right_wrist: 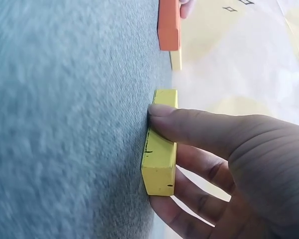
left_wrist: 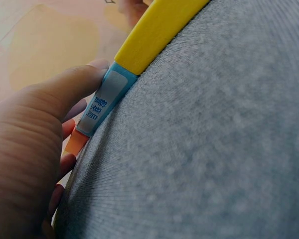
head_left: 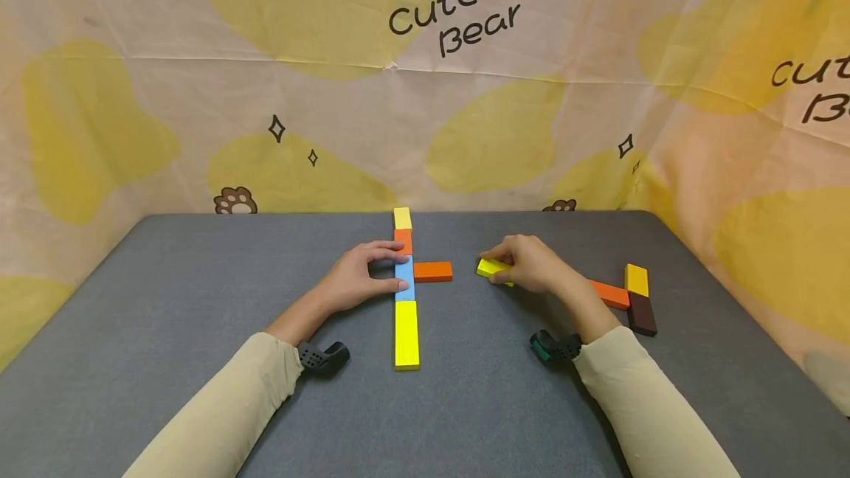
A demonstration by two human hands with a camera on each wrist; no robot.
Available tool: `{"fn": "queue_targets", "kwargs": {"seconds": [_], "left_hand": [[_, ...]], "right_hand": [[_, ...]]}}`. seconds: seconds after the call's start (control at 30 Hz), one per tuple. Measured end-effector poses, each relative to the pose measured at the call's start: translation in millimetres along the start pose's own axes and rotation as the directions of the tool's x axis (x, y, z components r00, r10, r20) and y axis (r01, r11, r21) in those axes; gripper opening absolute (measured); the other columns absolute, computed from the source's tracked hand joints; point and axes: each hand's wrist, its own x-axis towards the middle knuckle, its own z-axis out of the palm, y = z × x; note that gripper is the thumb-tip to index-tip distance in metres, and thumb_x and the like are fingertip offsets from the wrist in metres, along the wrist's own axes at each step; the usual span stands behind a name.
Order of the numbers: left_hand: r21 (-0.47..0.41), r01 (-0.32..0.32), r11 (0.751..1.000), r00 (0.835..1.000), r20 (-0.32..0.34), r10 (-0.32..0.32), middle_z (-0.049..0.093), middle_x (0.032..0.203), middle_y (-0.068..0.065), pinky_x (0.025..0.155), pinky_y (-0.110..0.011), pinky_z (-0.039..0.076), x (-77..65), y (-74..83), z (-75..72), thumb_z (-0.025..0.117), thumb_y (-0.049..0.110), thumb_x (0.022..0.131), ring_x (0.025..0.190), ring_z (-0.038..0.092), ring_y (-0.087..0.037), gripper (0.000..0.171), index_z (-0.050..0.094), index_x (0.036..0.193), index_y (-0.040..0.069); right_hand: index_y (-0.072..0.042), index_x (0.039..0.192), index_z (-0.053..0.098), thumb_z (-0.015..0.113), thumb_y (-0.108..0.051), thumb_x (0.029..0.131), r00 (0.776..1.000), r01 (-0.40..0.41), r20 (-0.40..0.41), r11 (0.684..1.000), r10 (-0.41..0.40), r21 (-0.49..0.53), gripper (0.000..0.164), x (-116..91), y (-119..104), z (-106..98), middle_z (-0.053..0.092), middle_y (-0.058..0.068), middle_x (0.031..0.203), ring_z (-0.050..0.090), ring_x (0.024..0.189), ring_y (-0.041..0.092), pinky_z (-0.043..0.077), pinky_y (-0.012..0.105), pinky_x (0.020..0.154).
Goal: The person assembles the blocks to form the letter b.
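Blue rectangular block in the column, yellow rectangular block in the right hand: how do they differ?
The blue block lies in the column; the yellow block, pinched by the right hand, is apart from it. The blue block bears a printed label; the yellow block shows dark marks. Both are oblong.
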Motion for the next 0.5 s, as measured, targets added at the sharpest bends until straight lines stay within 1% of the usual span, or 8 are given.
{"fn": "queue_targets", "kwargs": {"seconds": [0.3, 0.5], "left_hand": [[-0.007, 0.001, 1.000, 1.000, -0.003, -0.001, 0.057, 0.149, 0.002, 0.120, -0.055, 0.032, -0.2, 0.9, -0.4, 0.083, 0.036, 0.084, 0.144, 0.043, -0.029, 0.044, 0.073, 0.124, 0.020], [-0.014, 0.002, 1.000, 1.000, -0.003, -0.002, 0.057, 0.149, 0.002, 0.121, -0.055, 0.032, 0.1, 0.3, 0.2, 0.083, 0.036, 0.084, 0.144, 0.044, -0.028, 0.044, 0.073, 0.124, 0.021]], "right_hand": [[-0.012, 0.130, 0.071, 0.080, -0.018, 0.087, 1.000, 0.010, -0.002, 1.000, -0.010, 0.020, 0.044, 2, -9, 6, 0.069, 0.005, 0.102, 0.056, 0.085, 0.017, 0.044, 0.028, 0.074], [-0.013, 0.129, 0.071, 0.080, -0.019, 0.087, 1.000, 0.013, -0.004, 1.000, -0.013, 0.025, 0.043, 3, -13, 7, 0.066, 0.003, 0.094, 0.053, 0.080, 0.017, 0.042, 0.028, 0.071]]}}
